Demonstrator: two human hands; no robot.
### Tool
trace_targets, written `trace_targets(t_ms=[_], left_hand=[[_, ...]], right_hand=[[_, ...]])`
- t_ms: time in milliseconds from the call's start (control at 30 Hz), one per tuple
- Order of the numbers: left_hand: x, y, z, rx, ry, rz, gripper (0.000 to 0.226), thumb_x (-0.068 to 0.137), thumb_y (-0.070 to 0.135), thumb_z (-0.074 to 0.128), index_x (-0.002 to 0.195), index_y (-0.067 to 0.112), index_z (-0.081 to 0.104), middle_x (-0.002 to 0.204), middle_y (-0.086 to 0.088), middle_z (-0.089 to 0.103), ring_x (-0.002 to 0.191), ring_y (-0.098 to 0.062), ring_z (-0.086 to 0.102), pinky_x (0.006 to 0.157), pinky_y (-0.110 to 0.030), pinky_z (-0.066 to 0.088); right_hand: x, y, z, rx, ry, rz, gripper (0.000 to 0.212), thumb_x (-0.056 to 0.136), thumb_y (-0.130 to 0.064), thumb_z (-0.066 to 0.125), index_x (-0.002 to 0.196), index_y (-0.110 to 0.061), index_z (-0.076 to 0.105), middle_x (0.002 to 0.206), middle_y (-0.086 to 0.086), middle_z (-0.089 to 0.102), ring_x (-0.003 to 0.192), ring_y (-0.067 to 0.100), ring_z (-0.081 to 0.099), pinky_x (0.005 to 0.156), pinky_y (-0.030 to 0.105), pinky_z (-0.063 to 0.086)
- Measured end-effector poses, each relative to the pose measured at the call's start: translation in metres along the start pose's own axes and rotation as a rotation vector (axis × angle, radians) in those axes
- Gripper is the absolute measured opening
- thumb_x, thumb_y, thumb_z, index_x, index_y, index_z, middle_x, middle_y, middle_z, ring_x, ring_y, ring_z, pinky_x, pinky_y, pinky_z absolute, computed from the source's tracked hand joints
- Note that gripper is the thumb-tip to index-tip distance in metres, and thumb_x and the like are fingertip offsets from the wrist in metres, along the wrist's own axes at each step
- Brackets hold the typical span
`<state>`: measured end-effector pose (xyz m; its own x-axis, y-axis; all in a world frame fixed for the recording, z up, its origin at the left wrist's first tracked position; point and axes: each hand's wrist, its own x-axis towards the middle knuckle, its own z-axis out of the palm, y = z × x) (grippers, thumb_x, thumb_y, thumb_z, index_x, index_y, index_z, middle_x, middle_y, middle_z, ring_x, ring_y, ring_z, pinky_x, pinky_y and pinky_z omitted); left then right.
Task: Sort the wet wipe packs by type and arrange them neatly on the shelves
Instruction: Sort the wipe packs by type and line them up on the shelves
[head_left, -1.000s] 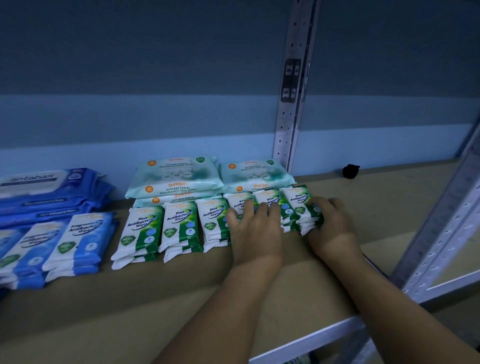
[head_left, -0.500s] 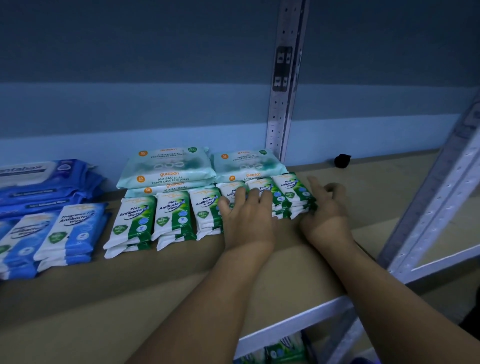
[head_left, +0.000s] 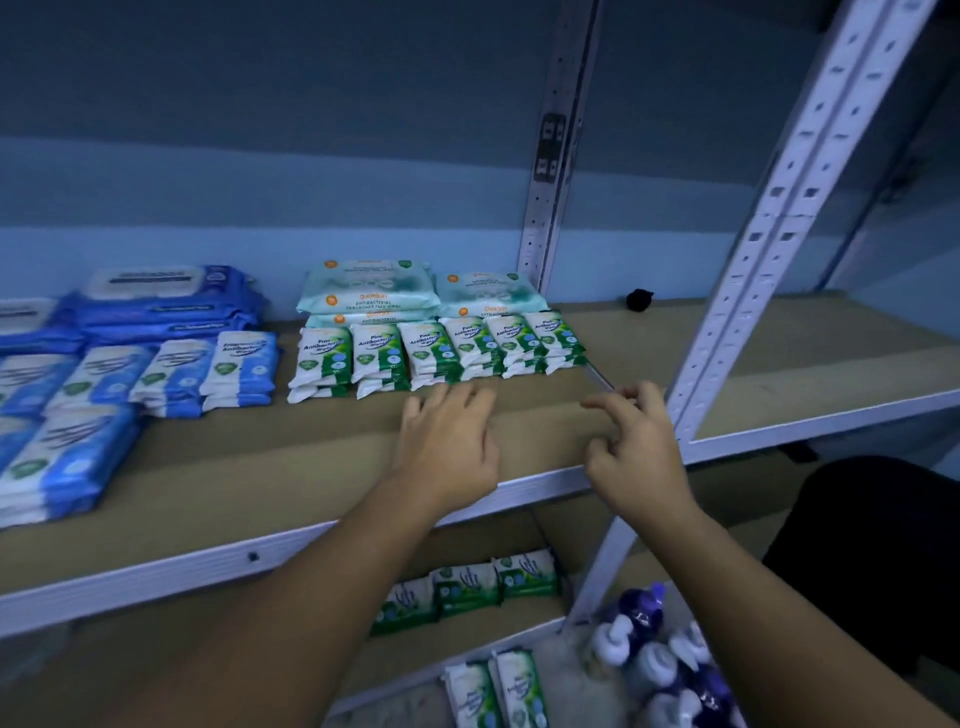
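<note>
hovering empty near the front edge of the shelf (head_left: 218, 483), left hand (head_left: 449, 447) and right hand (head_left: 636, 452) hang loose-fingered — the green pine packs (head_left: 441, 348) line its back half, best squared with flat palms.

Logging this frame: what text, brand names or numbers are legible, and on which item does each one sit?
"Pine Antibacterial Wipes": green-and-white packs, front row.
"guardian" and "ANTIBACTERIAL FRAGRANCE FREE WIPES": pale teal packs behind them.
"Antibacterial Wipes": blue-and-white packs; the word above it is blurred.
Dark blue packs: label too blurred to read.
Green packs one level down: print too small to read.
</note>
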<state>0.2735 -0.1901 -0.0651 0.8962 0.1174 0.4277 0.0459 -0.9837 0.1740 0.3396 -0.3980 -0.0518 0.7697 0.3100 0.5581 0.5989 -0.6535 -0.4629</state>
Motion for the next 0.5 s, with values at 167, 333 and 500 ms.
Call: trace_targets(t_ms=[167, 333, 500], left_hand=[[-0.070, 0.022, -0.017, -0.155, 0.039, 0.166, 0.035, 0.082, 0.022, 0.050, 0.116, 0.025, 0.058, 0.120, 0.004, 0.057, 0.109, -0.024, 0.049, 0.086, -0.037, 0.038], [-0.145, 0.032, 0.005, -0.393, 0.125, 0.092, 0.029, 0.079, 0.011, 0.051, 0.105, 0.018, 0.062, 0.107, 0.004, 0.057, 0.091, -0.018, 0.055, 0.069, -0.030, 0.046], [-0.202, 0.009, 0.065, -0.741, -0.307, -0.568, 0.035, 0.086, 0.005, 0.055, 0.114, 0.027, 0.058, 0.106, 0.004, 0.061, 0.088, -0.016, 0.059, 0.076, -0.032, 0.051]], right_hand=[[-0.060, -0.021, -0.015, 0.107, 0.043, 0.116, 0.034, 0.075, 0.006, 0.058, 0.102, -0.010, 0.073, 0.107, 0.007, 0.051, 0.078, 0.018, 0.054, 0.075, 0.026, 0.042], [-0.130, -0.026, 0.000, 0.306, 0.005, 0.468, 0.033, 0.078, 0.008, 0.057, 0.093, -0.019, 0.069, 0.100, 0.001, 0.056, 0.077, 0.004, 0.056, 0.073, 0.019, 0.042], [-0.186, 0.002, 0.046, 0.405, -0.130, 0.925, 0.029, 0.082, 0.004, 0.054, 0.096, -0.014, 0.072, 0.091, 0.007, 0.066, 0.076, 0.022, 0.059, 0.070, 0.028, 0.044]])
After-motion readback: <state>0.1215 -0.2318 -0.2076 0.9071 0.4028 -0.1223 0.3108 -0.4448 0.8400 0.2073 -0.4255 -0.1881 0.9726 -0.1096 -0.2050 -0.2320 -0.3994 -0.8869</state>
